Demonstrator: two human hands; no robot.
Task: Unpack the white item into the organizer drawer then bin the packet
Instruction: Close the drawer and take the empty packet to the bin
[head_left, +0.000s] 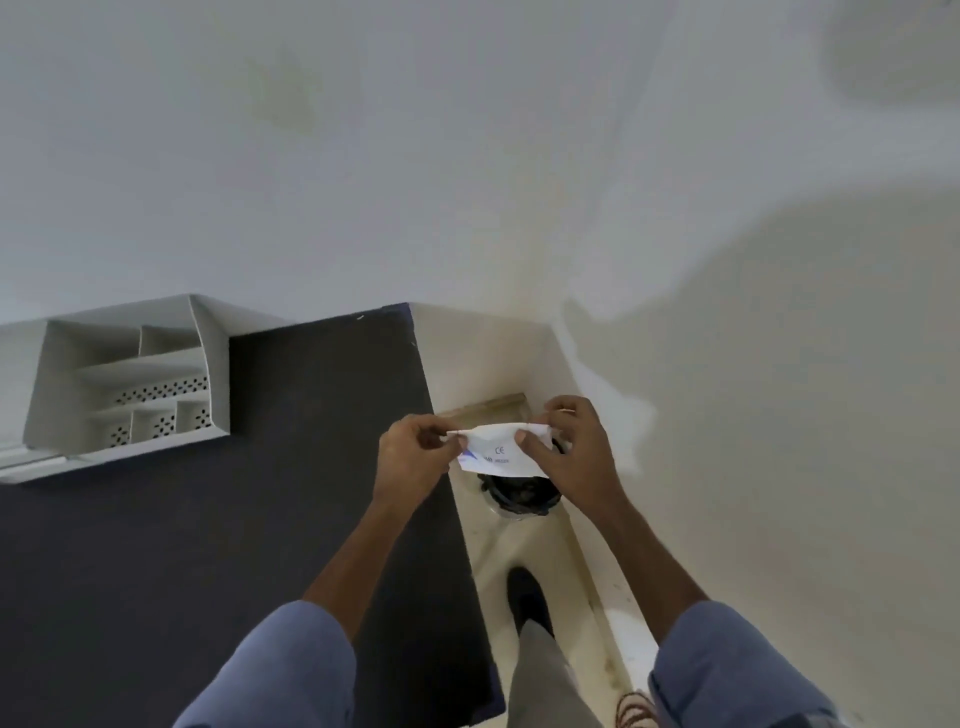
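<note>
A white packet (498, 453) with blue print and a CE mark is held in the air by both hands. My left hand (413, 460) pinches its left top corner and my right hand (576, 452) pinches its right top edge. The packet hangs over a dark round bin (522, 493) on the floor, past the table's right edge. The grey organizer drawer (215, 364), with several compartments and perforated bottoms, sits at the far left of the dark table (260, 519). Whether the white item is inside the packet cannot be told.
A white wall fills the upper view. A narrow strip of pale floor (524, 545) runs between the table and the wall. My dark shoe (527, 597) stands there below the bin. A small patterned object (635, 709) lies on the floor at the bottom.
</note>
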